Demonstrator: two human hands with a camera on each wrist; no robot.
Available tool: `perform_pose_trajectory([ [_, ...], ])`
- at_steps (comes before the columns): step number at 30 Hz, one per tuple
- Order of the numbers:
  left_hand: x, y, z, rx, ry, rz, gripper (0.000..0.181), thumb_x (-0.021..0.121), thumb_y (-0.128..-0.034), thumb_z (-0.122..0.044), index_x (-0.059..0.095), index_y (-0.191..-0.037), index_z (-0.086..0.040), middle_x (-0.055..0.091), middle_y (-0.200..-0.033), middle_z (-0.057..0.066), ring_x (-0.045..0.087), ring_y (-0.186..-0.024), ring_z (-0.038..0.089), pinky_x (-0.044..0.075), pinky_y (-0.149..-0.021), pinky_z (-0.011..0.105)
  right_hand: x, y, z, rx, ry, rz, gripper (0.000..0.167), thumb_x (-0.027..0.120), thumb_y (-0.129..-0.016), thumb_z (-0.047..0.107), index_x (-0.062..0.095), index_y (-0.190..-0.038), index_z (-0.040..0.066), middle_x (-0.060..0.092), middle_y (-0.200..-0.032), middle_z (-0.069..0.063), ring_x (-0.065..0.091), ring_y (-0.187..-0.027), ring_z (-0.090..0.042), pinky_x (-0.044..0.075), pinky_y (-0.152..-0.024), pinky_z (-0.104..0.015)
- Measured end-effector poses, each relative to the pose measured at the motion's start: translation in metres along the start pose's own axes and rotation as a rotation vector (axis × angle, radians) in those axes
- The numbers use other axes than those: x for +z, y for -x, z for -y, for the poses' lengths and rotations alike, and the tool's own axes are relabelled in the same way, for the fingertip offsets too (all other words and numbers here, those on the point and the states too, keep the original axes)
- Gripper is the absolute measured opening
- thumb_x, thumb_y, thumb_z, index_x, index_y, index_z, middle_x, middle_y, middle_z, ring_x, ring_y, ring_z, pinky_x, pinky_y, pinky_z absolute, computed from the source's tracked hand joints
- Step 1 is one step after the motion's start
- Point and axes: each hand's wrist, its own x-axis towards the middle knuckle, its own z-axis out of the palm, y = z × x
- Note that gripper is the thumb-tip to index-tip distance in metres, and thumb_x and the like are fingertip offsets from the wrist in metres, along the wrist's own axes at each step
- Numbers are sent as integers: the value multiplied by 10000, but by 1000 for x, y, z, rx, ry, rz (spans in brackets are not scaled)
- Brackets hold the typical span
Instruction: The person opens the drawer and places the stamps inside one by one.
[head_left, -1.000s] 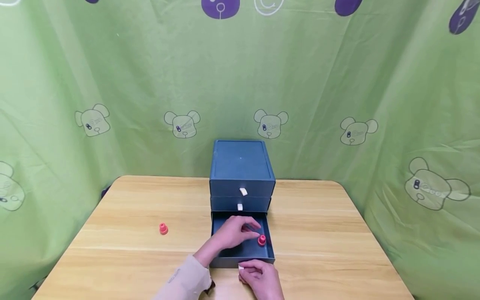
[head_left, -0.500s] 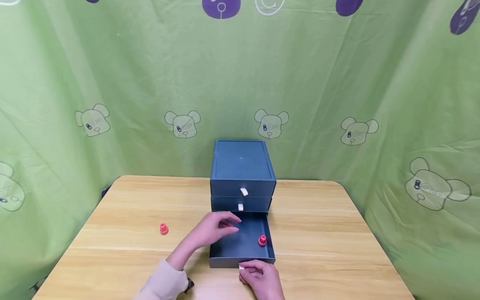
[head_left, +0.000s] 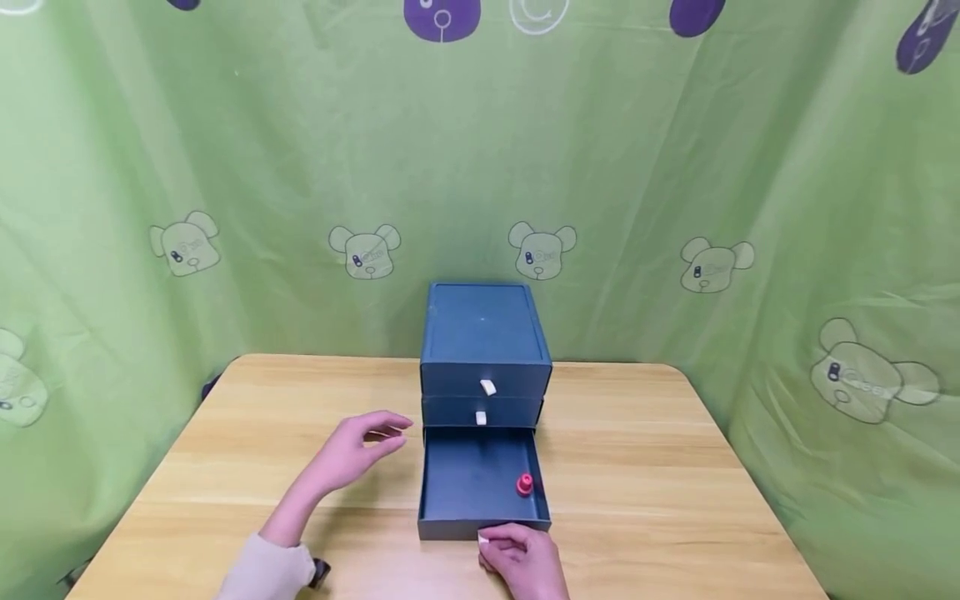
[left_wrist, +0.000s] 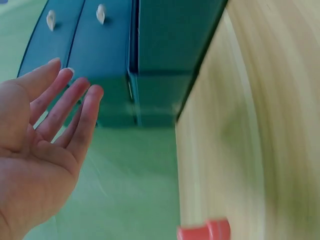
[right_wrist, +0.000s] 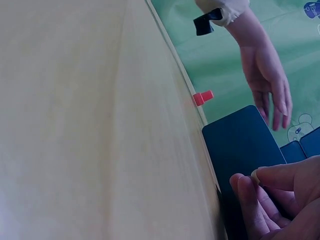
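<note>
My left hand [head_left: 347,454] hovers above the table left of the pulled-out bottom drawer [head_left: 468,483], fingers loosely extended around nothing. With thumb and fingers, my right hand [head_left: 525,560] pinches the white pull tab [head_left: 483,540] on that drawer's front. Inside the drawer, near its right wall, stands a small red stepped plastic piece [head_left: 525,484]. A similar red piece [left_wrist: 205,231] appears at the bottom of the left wrist view; the right wrist view shows this red piece [right_wrist: 202,97] on the table. In the head view my left hand covers it.
Above the drawer rises the blue cabinet [head_left: 486,325], with two closed drawers bearing white tabs [head_left: 488,387]. It stands on a wooden table [head_left: 637,467]. Green printed curtains [head_left: 465,150] hang behind and at both sides.
My left hand has moved left out of the drawer to a spot over the table, covering the red piece there. The right hand stays on the tab; the drawer has not moved.
</note>
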Motion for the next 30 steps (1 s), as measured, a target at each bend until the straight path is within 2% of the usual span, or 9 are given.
perform_pose_trajectory([
  [3, -12, 9, 11, -49, -12, -46, 279, 702, -996, -229, 717, -1268, -170, 743, -1227, 20, 705, -1102, 183, 560, -989, 381, 0, 1, -1, -2, -6, 2, 171, 780, -918, 109, 795, -1076, 45, 774, -890, -29, 753, -805, -162, 624, -768, -321],
  [6, -23, 18, 21, -97, -30, -76, 302, 693, -1003, -231, 703, -1294, -152, 727, -1258, 69, 694, -1136, 222, 557, -990, 398, 0, 0, -2, -12, -6, -1, 169, 779, -918, 107, 794, -1073, 42, 775, -888, -34, 754, -801, -165, 623, -765, -318],
  [10, -33, 32, 36, -185, 7, -95, 370, 704, -996, -239, 668, -1347, -126, 670, -1339, 163, 667, -1179, 343, 609, -842, 395, 1, 0, -2, -7, -8, 5, 171, 782, -918, 121, 796, -1071, 46, 775, -882, -31, 753, -796, -162, 623, -761, -316],
  [12, -37, 39, 44, -214, 14, -105, 412, 721, -983, -244, 653, -1366, -108, 646, -1372, 173, 652, -1194, 389, 615, -818, 383, 1, 1, -3, -1, -9, 9, 174, 785, -917, 130, 797, -1071, 51, 772, -879, -25, 751, -796, -158, 623, -762, -315],
  [13, -38, 42, 48, -221, 16, -107, 423, 727, -978, -237, 646, -1372, -105, 635, -1386, 176, 646, -1198, 408, 619, -808, 381, 1, 1, -3, 0, -9, 10, 175, 786, -916, 131, 797, -1071, 49, 771, -880, -25, 751, -796, -158, 623, -762, -315],
  [18, -43, 50, 59, -226, -17, -105, 447, 728, -968, -160, 619, -1388, -52, 623, -1393, 188, 657, -1191, 407, 587, -945, 386, 0, 1, -3, -10, -5, -2, 170, 787, -912, 115, 797, -1066, 45, 772, -881, -31, 752, -795, -161, 623, -760, -317],
  [22, -45, 53, 63, -217, -51, -98, 431, 736, -955, -117, 630, -1362, -23, 640, -1361, 201, 650, -1193, 421, 583, -952, 403, 0, 1, -2, -24, -19, -4, 170, 789, -909, 108, 796, -1064, 39, 776, -885, -42, 753, -793, -164, 623, -754, -314],
  [25, -44, 55, 65, -216, -89, -93, 415, 746, -938, -101, 648, -1334, -25, 660, -1327, 206, 679, -1141, 384, 596, -920, 402, 1, 2, -3, -31, -33, 1, 170, 790, -908, 105, 796, -1062, 33, 776, -885, -48, 755, -792, -164, 623, -749, -306],
  [30, -42, 57, 69, -265, -119, -87, 384, 752, -918, -72, 667, -1289, -16, 708, -1224, 188, 709, -1070, 335, 603, -887, 405, 1, 2, -3, -39, -37, 3, 170, 786, -908, 92, 793, -1063, 22, 775, -886, -53, 756, -792, -165, 622, -745, -301],
])
